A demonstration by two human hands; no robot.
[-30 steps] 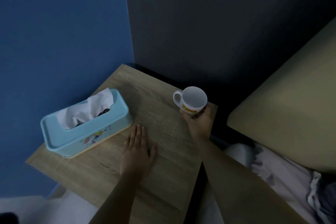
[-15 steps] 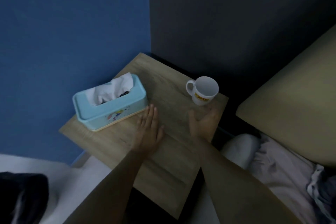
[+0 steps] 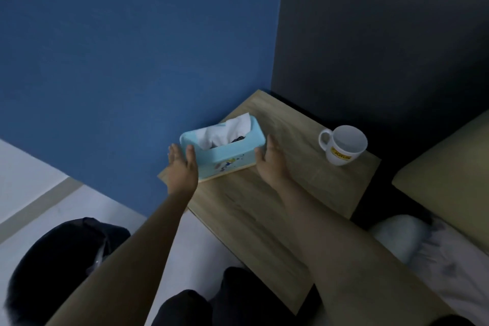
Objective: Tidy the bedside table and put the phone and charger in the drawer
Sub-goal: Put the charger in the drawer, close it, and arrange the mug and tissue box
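Observation:
A light blue tissue box (image 3: 232, 157) with a white tissue sticking out stands at the far left of the wooden bedside table (image 3: 264, 209), against the blue wall. My left hand (image 3: 182, 167) is at the box's left end and my right hand (image 3: 270, 164) at its right end. Both palms face the box with fingers spread, and I cannot tell whether they press on it. A white mug (image 3: 344, 148) with a yellow label stands alone near the table's right corner. No phone, charger or drawer is in view.
A beige bed edge (image 3: 449, 167) and rumpled white bedding (image 3: 436, 251) lie right of the table. A dark rounded object (image 3: 53, 259) sits on the pale floor at lower left. The table stands in the corner of a blue wall (image 3: 132, 61) and a dark wall (image 3: 383, 34).
My right hand let go of the mug and left it on the table's right corner. Both hands then moved to the two ends of the tissue box. The view has pulled back.

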